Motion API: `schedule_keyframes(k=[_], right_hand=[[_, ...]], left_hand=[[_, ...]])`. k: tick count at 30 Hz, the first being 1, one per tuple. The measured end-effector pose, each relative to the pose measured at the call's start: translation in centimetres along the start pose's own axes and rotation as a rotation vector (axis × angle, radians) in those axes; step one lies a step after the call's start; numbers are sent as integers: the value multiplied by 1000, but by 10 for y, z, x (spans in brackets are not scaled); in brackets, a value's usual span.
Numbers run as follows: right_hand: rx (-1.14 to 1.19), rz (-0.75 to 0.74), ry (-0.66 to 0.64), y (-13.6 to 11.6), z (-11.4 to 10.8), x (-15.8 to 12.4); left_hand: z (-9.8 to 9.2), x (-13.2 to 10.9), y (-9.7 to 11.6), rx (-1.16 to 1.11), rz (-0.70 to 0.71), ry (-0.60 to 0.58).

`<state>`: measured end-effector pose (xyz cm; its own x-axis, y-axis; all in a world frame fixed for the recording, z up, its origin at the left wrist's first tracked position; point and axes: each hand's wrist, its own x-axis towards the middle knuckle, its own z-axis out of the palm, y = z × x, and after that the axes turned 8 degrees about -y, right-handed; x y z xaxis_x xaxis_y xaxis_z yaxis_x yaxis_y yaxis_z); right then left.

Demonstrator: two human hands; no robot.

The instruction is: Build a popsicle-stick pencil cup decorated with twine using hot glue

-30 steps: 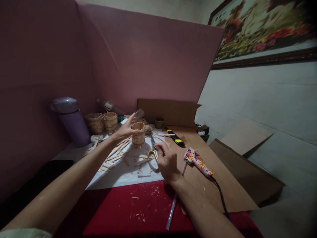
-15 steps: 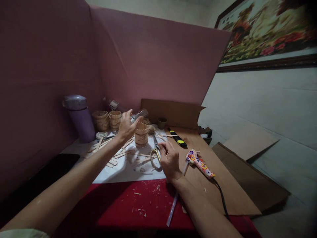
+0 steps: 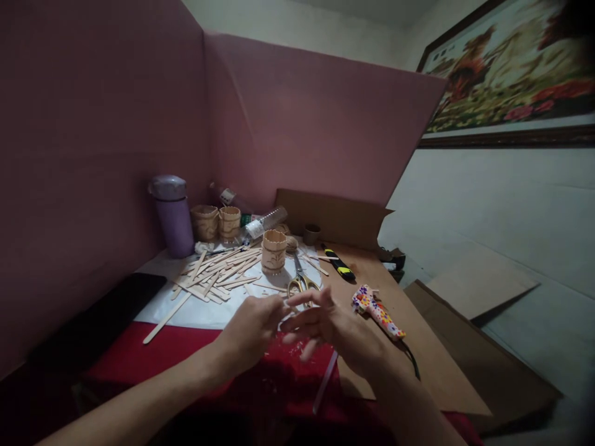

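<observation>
My left hand (image 3: 258, 325) is closed over the front edge of the white sheet (image 3: 204, 314), fingertips pressed together; anything between them is too small to name. Close beside it on the right, my right hand (image 3: 328, 325) has its fingers spread and slightly blurred, holding nothing visible. Just beyond both hands lie gold-handled scissors (image 3: 300, 282), their handles partly covered by my right fingers. Behind the scissors stands a carved wooden cup (image 3: 274, 253). Many flat wooden sticks (image 3: 216, 272) are heaped to the left of the cup.
A flowered glue gun (image 3: 379, 313) and a black-yellow cutter (image 3: 339, 263) lie on the brown board (image 3: 418, 365) at right. A purple bottle (image 3: 174, 217), two more cups (image 3: 204, 223) and a clear plastic bottle (image 3: 264, 224) are at the back. A glue stick (image 3: 325, 381) lies near the front.
My left hand has come back from beside the cup toward my right hand and closed. My right hand has moved slightly nearer me and its fingers have spread. The view has shifted.
</observation>
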<state>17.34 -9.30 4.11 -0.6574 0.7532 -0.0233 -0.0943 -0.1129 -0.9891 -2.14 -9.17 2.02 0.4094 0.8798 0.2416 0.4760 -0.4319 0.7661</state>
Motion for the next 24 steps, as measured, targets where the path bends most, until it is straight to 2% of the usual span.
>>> schedule_keyframes(k=[2,4,5,6,7,10,12,14,15,17,19,21,24], right_hand=[[-25,-19,118,-9,-10,-16],[-47,-64,277,-15,-20,-28],[-56,-87,312,-17,-22,-32],[-59,-93,289,-18,-21,-35],[-58,-87,216,-18,-16,-36],[-53,44,-201,-15,12,-31],[-111,70,-290,-11,33,-24],[-74,36,-283,-7,45,-16],[-31,21,-279,-5,48,-14],[55,10,-287,-3,47,-10],[96,21,-304,-5,42,-10],[84,61,-271,-10,34,-13],[-61,96,-37,-21,16,-25]], left_hand=[[-18,-11,-2,91,-9,74],[-34,-20,-4,113,-15,142],[-40,-24,-3,93,-30,179],[-43,-27,0,46,-61,199],[-43,-28,3,-39,-93,165],[-28,-29,19,-470,-54,-73],[-10,-28,26,-706,-5,-300],[7,-28,29,-824,-41,-381],[13,-28,29,-828,-53,-370],[22,-29,26,-817,-77,-260],[20,-30,23,-762,-66,-155],[8,-32,18,-685,-58,-39],[-27,-37,8,-524,-126,212]])
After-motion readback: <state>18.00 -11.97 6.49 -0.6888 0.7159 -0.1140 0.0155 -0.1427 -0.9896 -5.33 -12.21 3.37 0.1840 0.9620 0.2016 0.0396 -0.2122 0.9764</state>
